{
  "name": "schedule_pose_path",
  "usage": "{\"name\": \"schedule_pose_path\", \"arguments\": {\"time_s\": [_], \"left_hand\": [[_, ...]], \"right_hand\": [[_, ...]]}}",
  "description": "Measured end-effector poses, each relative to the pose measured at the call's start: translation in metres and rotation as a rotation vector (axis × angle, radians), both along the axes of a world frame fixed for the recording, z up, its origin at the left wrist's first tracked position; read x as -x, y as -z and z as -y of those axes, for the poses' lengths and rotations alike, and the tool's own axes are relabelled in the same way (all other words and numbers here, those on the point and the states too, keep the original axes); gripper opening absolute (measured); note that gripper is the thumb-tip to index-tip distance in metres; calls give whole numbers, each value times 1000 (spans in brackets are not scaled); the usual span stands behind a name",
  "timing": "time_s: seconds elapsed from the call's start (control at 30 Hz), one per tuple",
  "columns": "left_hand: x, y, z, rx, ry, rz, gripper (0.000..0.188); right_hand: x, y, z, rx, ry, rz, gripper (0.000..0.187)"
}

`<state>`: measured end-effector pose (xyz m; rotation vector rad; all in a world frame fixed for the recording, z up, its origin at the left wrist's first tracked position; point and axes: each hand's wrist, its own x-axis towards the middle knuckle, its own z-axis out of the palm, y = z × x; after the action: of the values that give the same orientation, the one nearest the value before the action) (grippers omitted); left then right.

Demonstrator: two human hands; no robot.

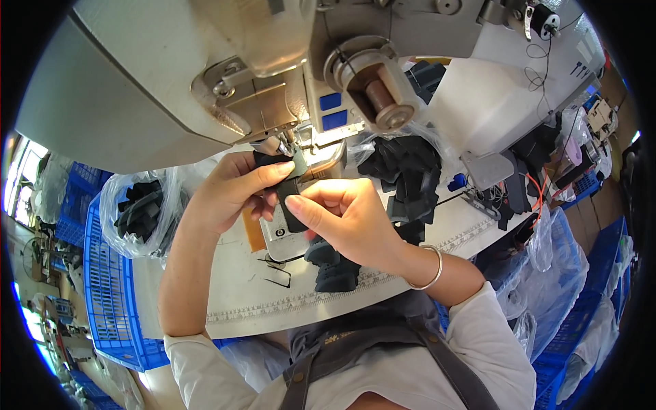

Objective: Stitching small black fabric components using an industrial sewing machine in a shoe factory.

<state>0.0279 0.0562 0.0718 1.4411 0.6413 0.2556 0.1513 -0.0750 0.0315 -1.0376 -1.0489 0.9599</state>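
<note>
Just in front of the needle area of a sewing machine (277, 143), both hands hold a small dark fabric piece (294, 213). My left hand (232, 188) grips its upper part, the thumb lying on top near a greenish-grey patch (298, 164) by the presser foot. My right hand (355, 217) pinches the strip's lower part between thumb and curled fingers. The piece hangs over the machine's metal bed (280, 246). Whether its upper end lies under the presser foot is hidden. Close to my right hand lies a pile of dark fabric pieces (331, 268).
More dark pieces (413, 171) are heaped behind my right hand. A plastic bag (140, 212) of dark pieces and a blue crate (109, 287) stand at the left. Thread scraps (277, 273) lie on the white table (239, 297). Plastic-lined blue crates (547, 273) stand at the right.
</note>
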Motion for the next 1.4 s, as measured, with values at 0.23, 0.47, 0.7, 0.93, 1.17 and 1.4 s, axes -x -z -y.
{"name": "schedule_pose_path", "arguments": {"time_s": [0.23, 0.47, 0.7, 0.93, 1.17, 1.4], "left_hand": [[-2, 2, 5, -71, -72, 18, 17], [-3, 4, 8, -81, -91, 47, 18], [-5, 9, 5, -50, -99, 114, 17], [-4, 15, -8, 94, -152, 185, 19], [-3, 9, -3, 84, -182, 198, 20], [0, 7, -12, -17, -81, 127, 20]], "right_hand": [[1, 11, 0, -4, 55, 1, 20], [-1, 10, 3, -8, 33, 129, 16], [2, 13, -1, -51, 100, 149, 18], [2, 9, -12, -109, 157, 116, 22], [-1, 6, -11, -75, 159, 146, 23], [2, 7, -15, -71, 173, 127, 24]]}}
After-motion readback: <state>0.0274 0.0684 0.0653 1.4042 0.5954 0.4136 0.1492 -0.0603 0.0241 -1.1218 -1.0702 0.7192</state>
